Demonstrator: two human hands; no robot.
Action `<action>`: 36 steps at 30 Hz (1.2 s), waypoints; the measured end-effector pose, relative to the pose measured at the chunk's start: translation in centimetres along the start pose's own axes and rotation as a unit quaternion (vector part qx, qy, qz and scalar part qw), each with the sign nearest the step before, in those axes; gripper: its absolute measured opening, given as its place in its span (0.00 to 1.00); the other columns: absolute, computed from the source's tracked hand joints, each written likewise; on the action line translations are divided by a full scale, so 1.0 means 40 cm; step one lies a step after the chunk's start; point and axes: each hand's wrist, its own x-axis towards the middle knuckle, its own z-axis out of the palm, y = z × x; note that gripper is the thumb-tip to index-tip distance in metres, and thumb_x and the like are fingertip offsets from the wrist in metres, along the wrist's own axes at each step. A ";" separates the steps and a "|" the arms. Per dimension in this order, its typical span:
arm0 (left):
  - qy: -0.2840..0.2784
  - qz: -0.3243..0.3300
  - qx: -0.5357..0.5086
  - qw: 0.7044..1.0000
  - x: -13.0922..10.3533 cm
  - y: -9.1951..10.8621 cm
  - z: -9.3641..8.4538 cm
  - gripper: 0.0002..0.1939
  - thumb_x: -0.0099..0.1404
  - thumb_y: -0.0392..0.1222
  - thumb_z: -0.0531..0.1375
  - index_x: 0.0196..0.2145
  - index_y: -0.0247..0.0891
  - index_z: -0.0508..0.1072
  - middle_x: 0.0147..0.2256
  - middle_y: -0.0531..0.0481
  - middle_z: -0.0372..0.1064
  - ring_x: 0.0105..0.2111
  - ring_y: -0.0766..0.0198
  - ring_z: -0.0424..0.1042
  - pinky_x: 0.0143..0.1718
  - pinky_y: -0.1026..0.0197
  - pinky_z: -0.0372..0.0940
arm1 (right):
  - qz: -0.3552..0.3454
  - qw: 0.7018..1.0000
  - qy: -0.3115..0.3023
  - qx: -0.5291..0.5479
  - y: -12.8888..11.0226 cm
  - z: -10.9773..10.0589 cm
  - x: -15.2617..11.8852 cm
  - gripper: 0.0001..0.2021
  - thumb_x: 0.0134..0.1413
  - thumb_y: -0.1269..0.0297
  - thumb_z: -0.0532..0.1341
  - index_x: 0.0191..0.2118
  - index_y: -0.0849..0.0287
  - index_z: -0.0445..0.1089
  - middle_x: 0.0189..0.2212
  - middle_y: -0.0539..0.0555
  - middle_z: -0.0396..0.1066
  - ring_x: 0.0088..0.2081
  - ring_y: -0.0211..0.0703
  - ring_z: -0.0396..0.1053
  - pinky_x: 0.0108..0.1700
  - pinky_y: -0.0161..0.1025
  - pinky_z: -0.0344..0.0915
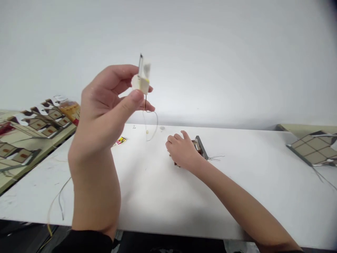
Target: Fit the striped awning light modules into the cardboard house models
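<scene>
Raised in front of the wall, my left hand point(110, 100) pinches a small white block point(141, 84) between thumb and fingers. A clear piece with a dark edge stands up from the block, and a thin wire point(157, 123) loops down from it. On the table, my right hand point(183, 149) is curled over a small house-like model point(198, 146) with a grey base. The hand hides most of the model, and thin wires point(217, 157) stick out of its right side.
More house-like models point(50, 123) stand in rows on a ledge at the left, by a bottle of amber liquid point(70, 109). Another tiled model point(314, 149) with wires is at the right. A yellow and red packet point(121, 140) lies on the white table point(155, 196).
</scene>
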 end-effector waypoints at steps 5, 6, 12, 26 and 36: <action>-0.046 0.010 0.059 0.997 -0.016 -0.019 0.024 0.15 0.60 0.41 0.65 0.46 0.46 0.75 0.36 0.50 0.71 0.36 0.64 0.73 0.38 0.60 0.71 | -0.018 0.980 -0.027 0.195 0.041 -0.126 -0.055 0.08 0.62 0.68 0.54 0.35 0.58 0.69 0.36 0.50 0.71 0.33 0.36 0.66 0.45 0.42 0.61; -0.056 0.012 0.064 0.996 -0.016 -0.021 0.026 0.16 0.60 0.40 0.65 0.46 0.49 0.75 0.36 0.51 0.71 0.38 0.63 0.72 0.39 0.60 0.71 | 0.010 0.973 -0.010 0.228 0.047 -0.153 -0.068 0.08 0.63 0.66 0.54 0.35 0.57 0.68 0.35 0.49 0.71 0.31 0.35 0.65 0.39 0.38 0.60; -0.023 0.026 0.054 0.998 -0.020 -0.010 0.066 0.13 0.59 0.43 0.66 0.44 0.48 0.76 0.30 0.51 0.65 0.30 0.67 0.67 0.23 0.65 0.60 | 0.147 0.928 0.111 0.323 0.043 -0.195 -0.093 0.27 0.56 0.53 0.60 0.57 0.54 0.53 0.35 0.49 0.68 0.26 0.34 0.61 0.28 0.34 0.55; -0.004 -0.030 -0.006 1.000 -0.046 0.047 0.085 0.13 0.65 0.53 0.59 0.47 0.55 0.73 0.39 0.57 0.68 0.27 0.69 0.70 0.29 0.62 0.71 | 0.203 0.915 0.090 0.336 0.100 -0.200 -0.099 0.24 0.52 0.48 0.62 0.53 0.51 0.64 0.30 0.48 0.65 0.23 0.31 0.57 0.28 0.34 0.55; 0.002 -0.038 0.020 0.999 -0.025 -0.032 0.034 0.26 0.62 0.68 0.54 0.52 0.54 0.69 0.44 0.53 0.70 0.53 0.48 0.70 0.39 0.54 0.74 | 0.179 0.900 -0.010 0.397 0.133 -0.160 -0.085 0.12 0.52 0.52 0.62 0.36 0.55 0.73 0.28 0.49 0.68 0.24 0.31 0.58 0.26 0.34 0.54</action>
